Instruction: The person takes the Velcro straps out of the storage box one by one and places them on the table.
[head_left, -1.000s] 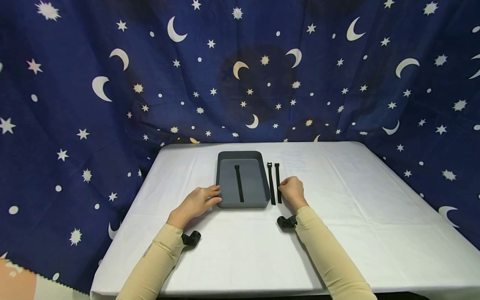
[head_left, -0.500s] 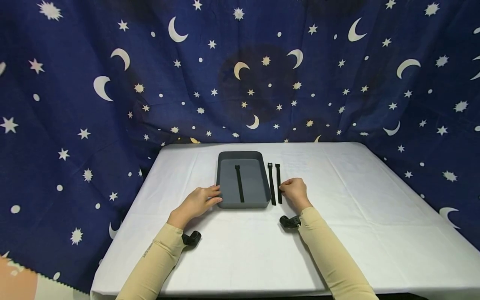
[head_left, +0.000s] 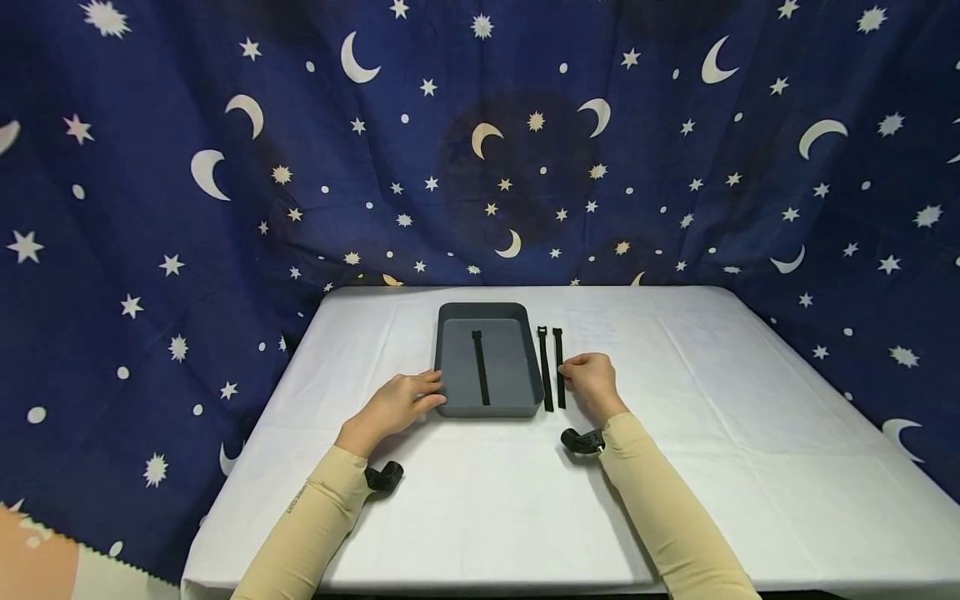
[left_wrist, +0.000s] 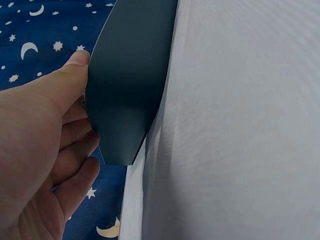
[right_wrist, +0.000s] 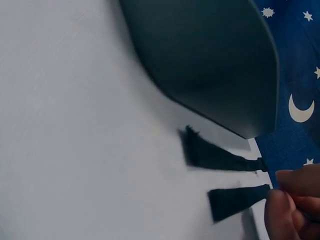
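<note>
A dark grey rectangular tray [head_left: 491, 412] rests on the white-covered table, with one black hook-and-loop cable tie [head_left: 482, 371] lying lengthwise inside. My left hand [head_left: 397, 404] touches the tray's near left corner, thumb at the rim and relaxed fingers along the outer side. To the right of the tray two more ties lie side by side, their slotted heads pointing away from me. My right hand [head_left: 592, 379] pinches the outer tie [head_left: 558, 346] near its middle between thumb and forefinger. The inner tie [head_left: 545, 371] lies untouched beside the tray wall.
A white cloth [head_left: 480, 517] covers the table. Behind it and at both sides hangs a dark blue curtain [head_left: 375, 167] with moons and stars. Each wrist carries a black camera mount, such as the right one [head_left: 581, 441].
The right hand has shifted slightly away from me along the outer tie, its wrist moving a little right. The left hand, tray and ties stay put while the view drifts slightly.
</note>
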